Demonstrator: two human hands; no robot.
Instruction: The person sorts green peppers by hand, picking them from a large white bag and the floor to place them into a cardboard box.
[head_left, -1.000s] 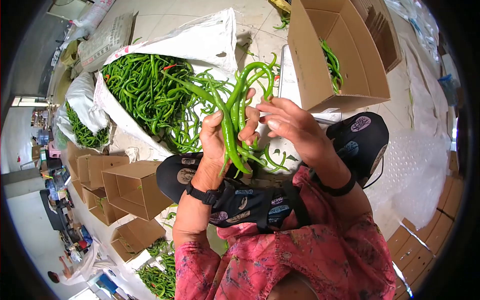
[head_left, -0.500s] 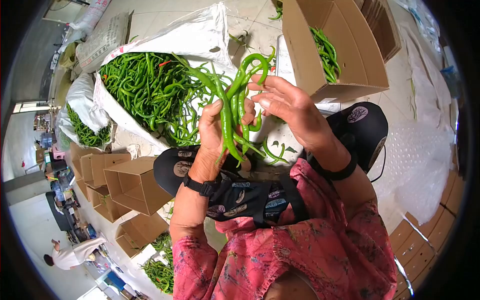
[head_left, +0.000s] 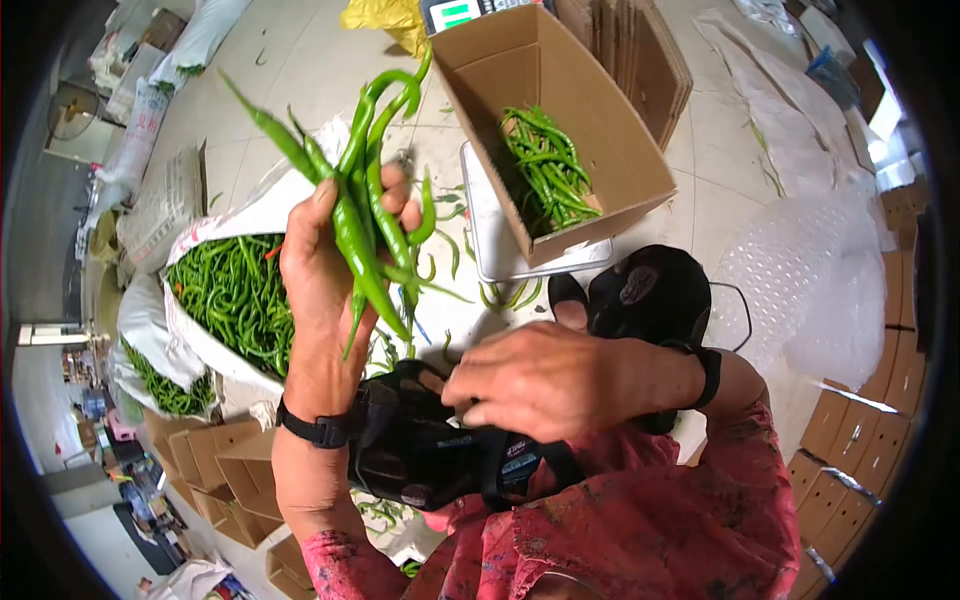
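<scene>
My left hand (head_left: 318, 255) is closed around a bunch of long green chili peppers (head_left: 352, 225), raised in front of me with their ends sticking out on both sides. My right hand (head_left: 540, 380) is lower, over my lap, smeared by motion; its fingers look bent, and whether anything is in them cannot be made out. Beyond it, an open cardboard box (head_left: 625, 195) holds a heap of green chili peppers (head_left: 548, 170). The box stands on the metal platform of a scale (head_left: 487, 230). Left of my left hand lies an open white sack (head_left: 200, 335) full of green chili peppers (head_left: 235, 295).
Loose peppers (head_left: 515, 295) lie on the floor between the sack and the scale. Flattened cardboard (head_left: 640, 70) leans behind the box. Bubble wrap (head_left: 810, 270) is on the right. Empty boxes (head_left: 225, 465) and a smaller pepper sack (head_left: 165, 385) are at the left.
My right hand has moved away from the peppers, down toward my lap. My left hand still holds the bunch. The view has turned right, showing more of the box and scale.
</scene>
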